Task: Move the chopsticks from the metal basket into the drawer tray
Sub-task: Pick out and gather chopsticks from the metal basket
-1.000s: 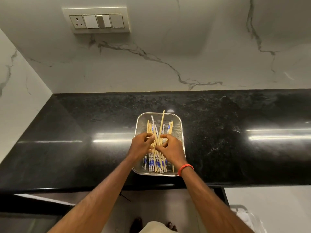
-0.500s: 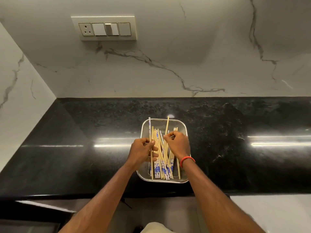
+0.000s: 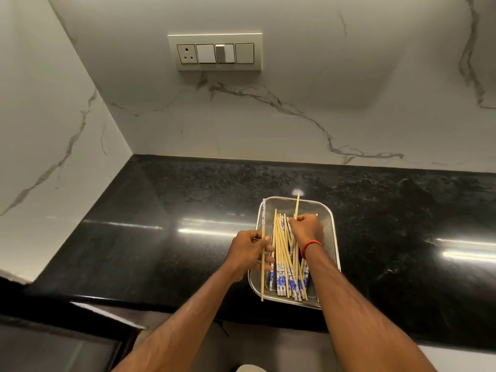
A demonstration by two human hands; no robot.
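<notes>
Mostly loose chopsticks (image 3: 284, 260) in the metal basket (image 3: 329, 224), left fingers (image 3: 268, 248) around one, right fingers (image 3: 294, 224) around a few.

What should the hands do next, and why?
Probably lift the right hand, with the plain chopstick in its grip, out of the metal basket toward the left hand, which holds a patterned chopstick, to gather a bundle.

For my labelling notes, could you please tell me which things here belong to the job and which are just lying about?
Job: metal basket, chopsticks in it, single chopstick held by left hand, right hand gripping some.
Just there: switch panel, black countertop, red wristband.
</notes>
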